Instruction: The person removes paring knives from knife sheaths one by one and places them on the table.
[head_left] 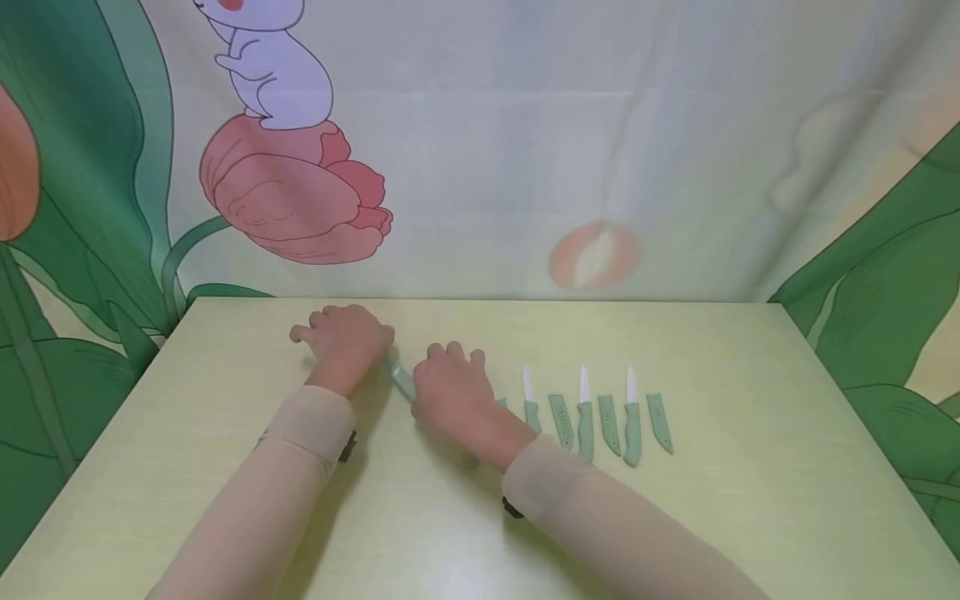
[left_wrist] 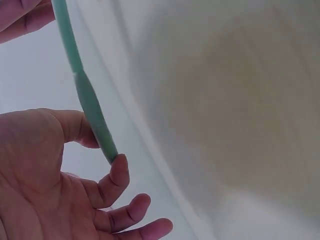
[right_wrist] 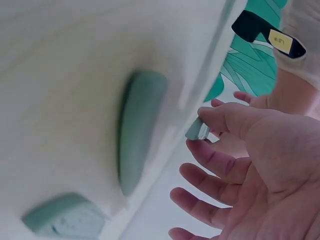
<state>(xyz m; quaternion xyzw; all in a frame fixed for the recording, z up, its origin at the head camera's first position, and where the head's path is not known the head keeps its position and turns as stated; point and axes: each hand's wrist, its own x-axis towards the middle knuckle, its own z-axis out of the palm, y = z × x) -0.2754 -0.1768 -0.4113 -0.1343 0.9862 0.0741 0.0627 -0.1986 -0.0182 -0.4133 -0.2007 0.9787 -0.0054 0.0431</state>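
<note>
A pale green paring knife with its green sheath [head_left: 402, 381] spans the space between both hands, slanting above the table; no bare blade shows on it. My left hand [head_left: 345, 340] pinches its far end between thumb and index finger, other fingers spread, as the left wrist view shows on the green piece [left_wrist: 92, 107]. The near end is pinched by my right hand [head_left: 453, 392]; in the right wrist view a bit of green [right_wrist: 197, 129] shows between thumb and index finger. Which end is the handle, I cannot tell.
Right of my right hand lie white-bladed knives with green handles [head_left: 584, 408] [head_left: 632, 425] [head_left: 530, 408], alternating with green sheaths [head_left: 561, 421] [head_left: 609, 423] [head_left: 659, 423]. More green pieces are partly hidden under my right arm. A printed curtain [head_left: 480, 167] hangs behind the table [head_left: 750, 500].
</note>
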